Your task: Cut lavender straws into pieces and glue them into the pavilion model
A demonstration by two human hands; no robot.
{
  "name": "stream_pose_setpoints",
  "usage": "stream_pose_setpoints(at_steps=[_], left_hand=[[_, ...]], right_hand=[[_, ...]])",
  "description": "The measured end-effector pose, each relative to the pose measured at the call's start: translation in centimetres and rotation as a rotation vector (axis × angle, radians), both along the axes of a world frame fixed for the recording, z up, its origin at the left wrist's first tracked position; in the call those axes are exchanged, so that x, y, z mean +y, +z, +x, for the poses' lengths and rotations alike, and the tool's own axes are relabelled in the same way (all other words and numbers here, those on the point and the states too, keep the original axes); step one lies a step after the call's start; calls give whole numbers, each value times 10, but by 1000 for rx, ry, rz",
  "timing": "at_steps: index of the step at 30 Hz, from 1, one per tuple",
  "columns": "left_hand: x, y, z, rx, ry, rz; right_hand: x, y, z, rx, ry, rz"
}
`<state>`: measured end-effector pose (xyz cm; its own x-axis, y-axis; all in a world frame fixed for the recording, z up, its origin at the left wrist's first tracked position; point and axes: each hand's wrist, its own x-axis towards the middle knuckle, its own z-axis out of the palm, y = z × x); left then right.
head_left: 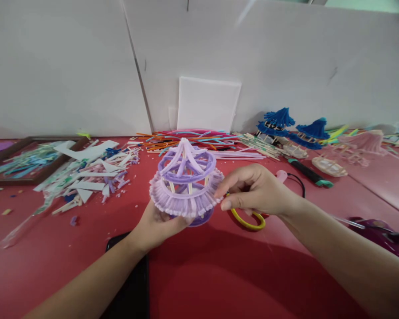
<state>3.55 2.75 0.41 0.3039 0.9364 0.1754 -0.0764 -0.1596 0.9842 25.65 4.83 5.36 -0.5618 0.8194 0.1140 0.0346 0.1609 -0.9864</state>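
A small pavilion model [186,195] of lilac and purple pipe cleaners stands upright in my left hand [159,228], clear of the table. It has a peaked open-ribbed top, a purple ring, pale stick posts and a fluffy lilac fringe; its purple base shows partly below. My left fingers wrap its underside from the left, the thumb in front. At the fringe's right edge, my right hand [252,190] has its thumb and index finger curled in a pinch, the index fingertip touching the fringe. Behind that hand lies a yellow loop handle [249,223], partly hidden.
Scraps and cut pieces [96,173] lie left, beside a brown frame [36,177]. Loose pipe cleaners [193,139] spread along the wall. Blue-roofed models [275,126], a black-green tool [310,173] and a purple glue gun [382,237] are right. A black phone-like slab [129,283] lies below my left arm.
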Motion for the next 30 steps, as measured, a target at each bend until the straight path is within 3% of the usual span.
stream_pose_setpoints(at_steps=[7, 13, 18, 30], left_hand=[[0, -1, -2, 16, -32, 5], [2, -4, 0, -15, 80, 7], [3, -4, 1, -11, 67, 32], [3, 0, 1, 12, 85, 59]], right_hand=[[-3, 5, -5, 44, -1, -30], [-7, 1, -8, 27, -117, 23], [-12, -4, -12, -1, -96, 64], [-10, -2, -13, -2, -103, -27]])
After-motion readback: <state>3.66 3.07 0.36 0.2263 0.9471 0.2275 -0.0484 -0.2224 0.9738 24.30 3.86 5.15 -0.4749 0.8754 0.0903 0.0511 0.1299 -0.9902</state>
